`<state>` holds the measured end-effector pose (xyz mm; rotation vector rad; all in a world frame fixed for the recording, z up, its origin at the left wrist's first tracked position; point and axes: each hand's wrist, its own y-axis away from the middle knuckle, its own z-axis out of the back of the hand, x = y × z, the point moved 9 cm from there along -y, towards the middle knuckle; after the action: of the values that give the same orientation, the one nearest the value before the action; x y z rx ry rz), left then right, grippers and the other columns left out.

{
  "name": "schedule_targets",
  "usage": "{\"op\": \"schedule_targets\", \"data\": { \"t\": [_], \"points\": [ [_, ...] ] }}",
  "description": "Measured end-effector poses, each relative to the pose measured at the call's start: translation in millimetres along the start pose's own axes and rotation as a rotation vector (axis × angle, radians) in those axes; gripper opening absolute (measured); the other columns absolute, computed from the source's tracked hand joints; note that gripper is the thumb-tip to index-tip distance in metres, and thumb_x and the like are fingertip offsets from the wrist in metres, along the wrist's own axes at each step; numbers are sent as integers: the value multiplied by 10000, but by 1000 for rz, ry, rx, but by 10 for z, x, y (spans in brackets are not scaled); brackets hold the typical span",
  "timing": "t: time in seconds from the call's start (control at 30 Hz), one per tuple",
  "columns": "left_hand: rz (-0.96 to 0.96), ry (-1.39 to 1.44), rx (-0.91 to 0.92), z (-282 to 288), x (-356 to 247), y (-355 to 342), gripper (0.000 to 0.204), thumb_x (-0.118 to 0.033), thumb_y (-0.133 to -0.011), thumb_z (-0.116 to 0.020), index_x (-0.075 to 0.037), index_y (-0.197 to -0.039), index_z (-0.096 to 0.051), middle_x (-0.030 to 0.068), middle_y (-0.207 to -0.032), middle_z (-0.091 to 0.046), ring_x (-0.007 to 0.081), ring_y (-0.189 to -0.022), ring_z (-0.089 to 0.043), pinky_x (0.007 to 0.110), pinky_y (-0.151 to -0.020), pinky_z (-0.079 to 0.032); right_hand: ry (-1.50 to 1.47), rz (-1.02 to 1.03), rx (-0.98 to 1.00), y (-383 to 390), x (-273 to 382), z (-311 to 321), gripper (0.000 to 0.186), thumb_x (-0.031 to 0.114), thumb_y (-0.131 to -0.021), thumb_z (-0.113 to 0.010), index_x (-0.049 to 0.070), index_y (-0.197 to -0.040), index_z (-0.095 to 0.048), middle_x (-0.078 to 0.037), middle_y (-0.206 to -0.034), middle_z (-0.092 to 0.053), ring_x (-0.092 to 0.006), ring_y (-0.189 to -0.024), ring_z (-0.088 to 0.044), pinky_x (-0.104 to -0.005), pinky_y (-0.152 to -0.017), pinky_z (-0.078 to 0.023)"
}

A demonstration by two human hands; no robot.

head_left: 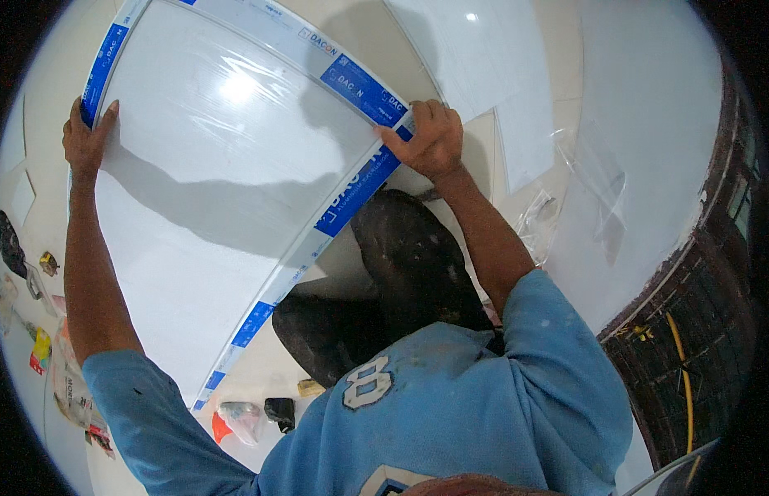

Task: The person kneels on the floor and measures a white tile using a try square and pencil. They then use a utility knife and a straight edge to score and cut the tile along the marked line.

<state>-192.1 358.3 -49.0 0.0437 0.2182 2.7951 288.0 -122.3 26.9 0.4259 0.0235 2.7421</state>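
Observation:
A large white framed panel (178,207) leans in front of me, its face glossy under clear film. Blue and white protective tape covers its frame (343,198). On the panel's left edge, my left hand (88,139) is closed around the frame, thumb on the front face and fingers along the outer side. At the right corner, where two frame strips meet, my right hand (430,136) grips the frame with the thumb on the front. The panel's lower end runs down past my left arm. Fingers behind the frame are partly hidden.
Flat white sheets (525,136) lie on the tiled floor beyond the right hand, with crumpled clear plastic (537,223) nearby. Bags and small items (70,380) litter the left side. A small black object (279,412) sits near my knees. Dark grating with a yellow hose (682,372) is at right.

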Motion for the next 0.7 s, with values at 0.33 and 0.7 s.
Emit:
{"op": "schedule_targets", "data": {
  "t": [0.33,0.7],
  "points": [
    [65,128,127,-59,51,-24,1128,-786,-779,-837,-129,-1628,-492,258,-1458,-611,451,-1354,-612,620,-1126,-493,127,114,-43,-13,208,5,614,457,-834,-842,-43,-1157,-690,-250,-1059,-705,-431,-991,-702,-556,-909,-565],
    [50,179,9,453,-413,279,1033,-637,-791,-907,-134,-1600,-508,213,-1401,-618,405,-1300,-600,589,-1123,-480,-71,62,55,-11,97,-98,636,331,-881,-829,-114,-1283,-618,-291,-1131,-678,-454,-1040,-688,-541,-889,-589]
  ]
}}
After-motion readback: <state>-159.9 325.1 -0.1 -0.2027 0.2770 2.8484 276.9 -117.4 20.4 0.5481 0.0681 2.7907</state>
